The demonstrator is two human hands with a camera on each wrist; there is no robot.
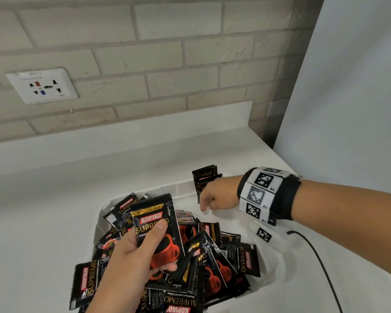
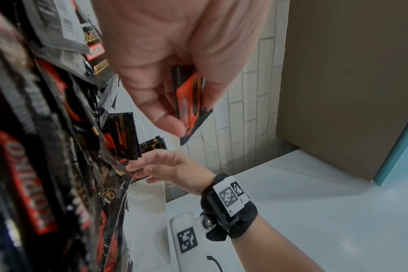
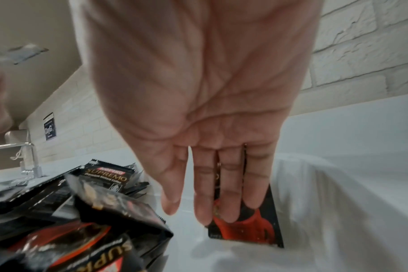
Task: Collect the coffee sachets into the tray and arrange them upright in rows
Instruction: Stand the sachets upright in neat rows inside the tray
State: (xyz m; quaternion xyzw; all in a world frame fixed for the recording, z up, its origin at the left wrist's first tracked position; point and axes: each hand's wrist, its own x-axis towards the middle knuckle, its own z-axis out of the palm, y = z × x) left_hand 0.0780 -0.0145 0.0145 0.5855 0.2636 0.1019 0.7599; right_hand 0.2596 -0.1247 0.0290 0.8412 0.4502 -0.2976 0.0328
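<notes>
A white tray (image 1: pixel 185 185) on the white counter holds a loose pile of black Kopiko coffee sachets (image 1: pixel 215 256). My left hand (image 1: pixel 161 247) hovers over the pile, pinching one sachet (image 1: pixel 155 231) upright between thumb and fingers; the left wrist view shows the same sachet (image 2: pixel 191 103) in that pinch. A few sachets (image 1: pixel 205 178) stand upright in the tray's far right corner. My right hand (image 1: pixel 204 205) is open, its straight fingers (image 3: pixel 231 198) pressed flat against the front upright sachet (image 3: pixel 252 228) by the tray wall (image 3: pixel 319 184).
One sachet (image 1: pixel 84 283) lies over the tray's near left edge. A black cable (image 1: pixel 314 249) runs over the counter to the right of the tray. A wall socket (image 1: pixel 42 85) sits in the brick wall behind. A tap (image 3: pixel 28 152) stands far to the left.
</notes>
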